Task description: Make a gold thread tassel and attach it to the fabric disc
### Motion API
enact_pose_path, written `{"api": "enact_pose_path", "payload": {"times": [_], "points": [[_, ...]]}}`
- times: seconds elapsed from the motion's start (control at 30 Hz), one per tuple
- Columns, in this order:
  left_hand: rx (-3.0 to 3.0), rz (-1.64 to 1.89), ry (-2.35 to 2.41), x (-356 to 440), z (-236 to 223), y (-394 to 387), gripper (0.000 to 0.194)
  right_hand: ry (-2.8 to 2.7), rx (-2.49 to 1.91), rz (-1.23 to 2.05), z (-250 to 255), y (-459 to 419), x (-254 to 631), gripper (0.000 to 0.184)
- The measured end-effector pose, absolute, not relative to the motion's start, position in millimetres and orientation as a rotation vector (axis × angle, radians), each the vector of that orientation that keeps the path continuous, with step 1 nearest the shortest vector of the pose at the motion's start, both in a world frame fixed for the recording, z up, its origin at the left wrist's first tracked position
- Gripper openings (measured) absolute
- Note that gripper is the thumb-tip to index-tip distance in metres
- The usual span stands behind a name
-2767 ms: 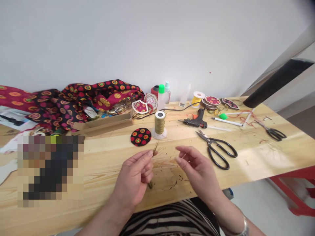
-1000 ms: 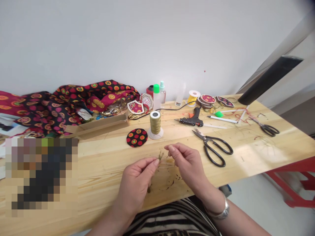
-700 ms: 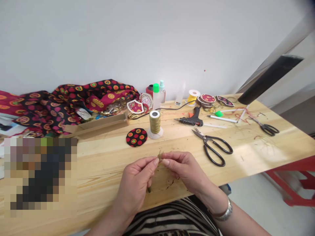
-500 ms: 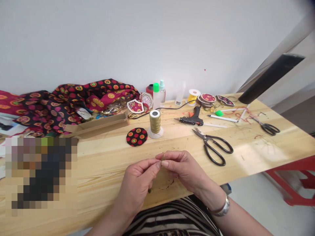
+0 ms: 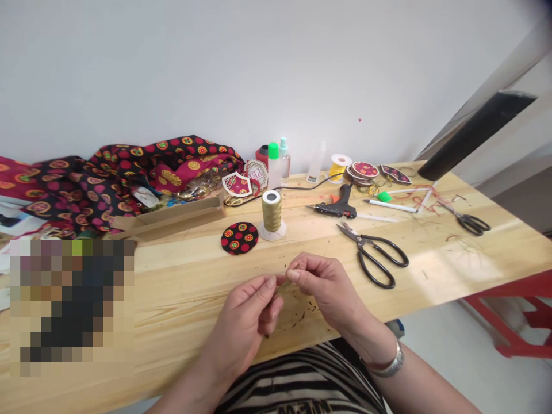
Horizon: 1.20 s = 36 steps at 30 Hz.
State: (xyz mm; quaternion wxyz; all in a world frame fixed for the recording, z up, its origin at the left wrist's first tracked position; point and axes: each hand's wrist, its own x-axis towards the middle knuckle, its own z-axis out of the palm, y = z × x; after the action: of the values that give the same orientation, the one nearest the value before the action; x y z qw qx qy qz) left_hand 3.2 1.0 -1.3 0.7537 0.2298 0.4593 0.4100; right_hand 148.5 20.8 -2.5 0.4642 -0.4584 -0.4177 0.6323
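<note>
My left hand [image 5: 248, 313] is closed around a small bundle of olive-gold thread [image 5: 282, 286], most of it hidden by my fingers. Just to the right, my right hand [image 5: 325, 284] is pinched at fingertip height beside it, drawing on strands of the same thread. The fingertips of both hands almost meet. Behind them a spool of gold thread [image 5: 271, 214] stands upright, with a round patterned fabric disc [image 5: 240, 238] lying to its left. Black-handled scissors [image 5: 373, 253] lie partly open to the right of my right hand.
Farther back lie a glue gun [image 5: 336, 207], a white pen [image 5: 390, 205], smaller scissors [image 5: 473, 224] and a yellow spool [image 5: 340, 167]. Patterned cloth [image 5: 129, 167] and a long cardboard box [image 5: 176, 219] occupy the left. Thread scraps litter the wooden table [image 5: 181, 310].
My right hand came in to the thread bundle, pinched at its tip against my left fingers, then pulled slightly up and away. My left fingers have loosened a little.
</note>
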Motion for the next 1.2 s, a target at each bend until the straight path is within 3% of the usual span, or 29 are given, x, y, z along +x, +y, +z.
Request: {"api": "enact_pose_path", "payload": {"times": [0.9,1.2], "points": [[0.59,0.759,0.96,-1.1,-2.9,1.9,0.02,-1.138,-1.108,1.461,2.1,22.3,145.3,0.014],[0.943,0.966,1.103,-5.9,5.9,4.6,0.01,-1.272,-1.026,1.37,5.4,25.6,146.1,0.014]]}}
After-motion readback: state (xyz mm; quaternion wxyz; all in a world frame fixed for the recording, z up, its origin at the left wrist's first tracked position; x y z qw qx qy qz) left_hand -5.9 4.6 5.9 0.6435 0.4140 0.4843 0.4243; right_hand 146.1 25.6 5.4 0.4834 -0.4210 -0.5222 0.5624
